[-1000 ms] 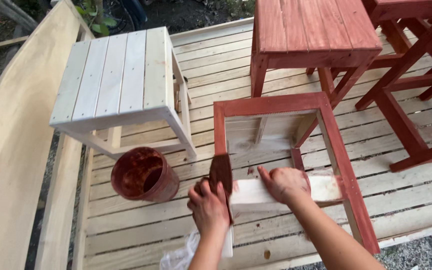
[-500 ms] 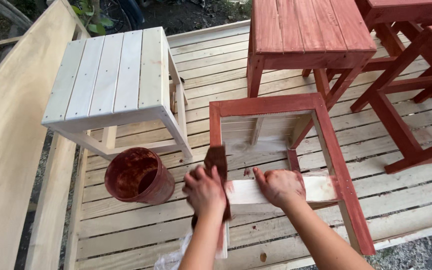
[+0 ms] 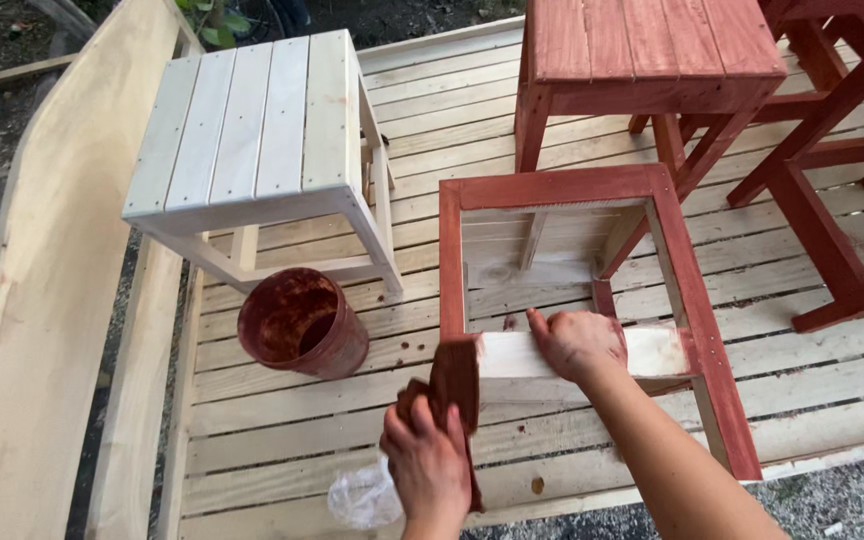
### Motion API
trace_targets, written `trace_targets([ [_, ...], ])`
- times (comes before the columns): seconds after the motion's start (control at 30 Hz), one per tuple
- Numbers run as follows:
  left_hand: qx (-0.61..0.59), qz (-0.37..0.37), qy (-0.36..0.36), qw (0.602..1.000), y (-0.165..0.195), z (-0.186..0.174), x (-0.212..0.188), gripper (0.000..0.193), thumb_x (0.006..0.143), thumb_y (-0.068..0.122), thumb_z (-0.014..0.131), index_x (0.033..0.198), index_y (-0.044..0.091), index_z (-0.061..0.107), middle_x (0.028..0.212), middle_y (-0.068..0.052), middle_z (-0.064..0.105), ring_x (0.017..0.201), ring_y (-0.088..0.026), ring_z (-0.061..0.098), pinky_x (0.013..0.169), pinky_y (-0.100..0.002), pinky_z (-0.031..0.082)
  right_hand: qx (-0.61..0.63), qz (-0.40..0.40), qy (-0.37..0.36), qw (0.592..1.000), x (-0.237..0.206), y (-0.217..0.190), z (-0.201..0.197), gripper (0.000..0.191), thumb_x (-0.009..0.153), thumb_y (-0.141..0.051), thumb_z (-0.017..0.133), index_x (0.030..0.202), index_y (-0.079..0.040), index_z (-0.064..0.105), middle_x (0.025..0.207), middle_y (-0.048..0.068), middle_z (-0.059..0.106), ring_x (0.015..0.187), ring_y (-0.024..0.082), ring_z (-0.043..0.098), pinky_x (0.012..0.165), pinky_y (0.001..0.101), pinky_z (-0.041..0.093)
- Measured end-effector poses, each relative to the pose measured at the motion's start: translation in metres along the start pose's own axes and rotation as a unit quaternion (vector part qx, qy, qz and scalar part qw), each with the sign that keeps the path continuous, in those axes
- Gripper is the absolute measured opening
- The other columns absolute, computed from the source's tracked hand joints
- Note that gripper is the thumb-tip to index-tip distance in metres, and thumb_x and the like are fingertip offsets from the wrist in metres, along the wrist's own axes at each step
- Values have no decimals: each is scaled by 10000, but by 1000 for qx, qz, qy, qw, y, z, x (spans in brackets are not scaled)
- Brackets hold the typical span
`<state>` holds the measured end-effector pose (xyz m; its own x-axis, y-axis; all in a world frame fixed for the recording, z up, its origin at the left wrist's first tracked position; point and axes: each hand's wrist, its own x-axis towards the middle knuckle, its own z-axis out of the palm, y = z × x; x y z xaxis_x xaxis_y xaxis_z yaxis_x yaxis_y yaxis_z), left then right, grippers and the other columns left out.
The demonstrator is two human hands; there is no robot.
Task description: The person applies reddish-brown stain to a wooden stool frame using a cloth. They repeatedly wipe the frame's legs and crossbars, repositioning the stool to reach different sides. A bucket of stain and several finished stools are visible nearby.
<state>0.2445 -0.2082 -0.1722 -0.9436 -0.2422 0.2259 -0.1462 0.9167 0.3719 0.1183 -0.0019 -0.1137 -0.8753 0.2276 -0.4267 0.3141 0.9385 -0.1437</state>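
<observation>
- Head view, looking down on a slatted wooden platform (image 3: 292, 420) of pale planks.
- Left hand (image 3: 430, 462): closed around a wide paintbrush (image 3: 455, 380). Brush is coated dark reddish-brown; its flat head stands up above the knuckles and touches the near left corner of a stool frame (image 3: 572, 300).
- Right hand (image 3: 577, 343): fingers curled over the top of an unpainted rail (image 3: 592, 352) at the near side of that frame, pressing down on it. Hand is smeared with the same red-brown stain.
- Stool frame: lies on its side on the platform, open side facing up. Outer faces are red-brown; the near rail and the inner boards are bare pale wood.
- Paint can (image 3: 302, 322): round, stained red-brown inside and out, tilted, mouth facing up and toward the viewer. It sits on the planks just left of the frame and near the left hand, apart from both.
- Unpainted stool (image 3: 252, 130): upright, slatted top, pale wood, just behind the can.
- Stained stool (image 3: 642, 50): upright, red-brown, behind the frame. More red-brown furniture legs (image 3: 832, 180) at far right.
- Crumpled clear plastic bag (image 3: 364, 495): on the planks just left of the left wrist.
- Long pale board (image 3: 47, 300): runs along the left edge of the platform.
</observation>
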Motion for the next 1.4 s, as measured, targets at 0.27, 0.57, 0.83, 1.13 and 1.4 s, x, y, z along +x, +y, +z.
trace_targets([
  [0.27, 11, -105, -69, 992, 37, 14, 62, 479, 964, 518, 542, 1264, 145, 526, 1378, -226, 424, 1186, -483, 497, 888, -598, 510, 1, -28, 40, 999, -11, 0, 2, 684, 1016, -602, 245, 990, -224, 814, 1037, 124, 764, 1058, 299, 710, 1058, 451, 440],
  [0.57, 1, -70, -16, 997, 61, 30, 123, 469, 1004, 476, 524, 1271, 92, 494, 1380, -239, 416, 1167, -508, 513, 865, -600, 533, -17, -19, 32, 999, 1, 3, 4, 687, 1023, -614, 260, 1023, -196, 805, 1076, 144, 756, 1062, 336, 717, 1010, 476, 512],
  [0.83, 38, -15, -47, 998, 5, 2, -4, 563, 922, 474, 592, 1352, 121, 503, 1353, -317, 409, 1170, -522, 483, 927, -595, 486, -5, -15, 29, 999, -6, 2, 2, 700, 1020, -606, 260, 1019, -170, 808, 1070, 158, 765, 1058, 335, 727, 1027, 460, 513],
  [1.13, 8, -102, -95, 990, 31, 18, 60, 508, 964, 497, 556, 1323, 142, 501, 1407, -227, 400, 1187, -486, 480, 875, -595, 500, -15, -45, 36, 998, -8, 1, 1, 735, 969, -681, 293, 907, -158, 806, 1035, 132, 752, 1043, 314, 713, 1063, 485, 438],
  [1.4, -3, -96, -77, 992, 75, 54, 178, 502, 1014, 546, 476, 1243, 103, 526, 1346, -248, 430, 1164, -504, 511, 857, -627, 523, 6, -44, 24, 999, -12, 3, -5, 698, 958, -674, 335, 891, -159, 801, 981, 155, 761, 1020, 326, 711, 1010, 474, 485],
])
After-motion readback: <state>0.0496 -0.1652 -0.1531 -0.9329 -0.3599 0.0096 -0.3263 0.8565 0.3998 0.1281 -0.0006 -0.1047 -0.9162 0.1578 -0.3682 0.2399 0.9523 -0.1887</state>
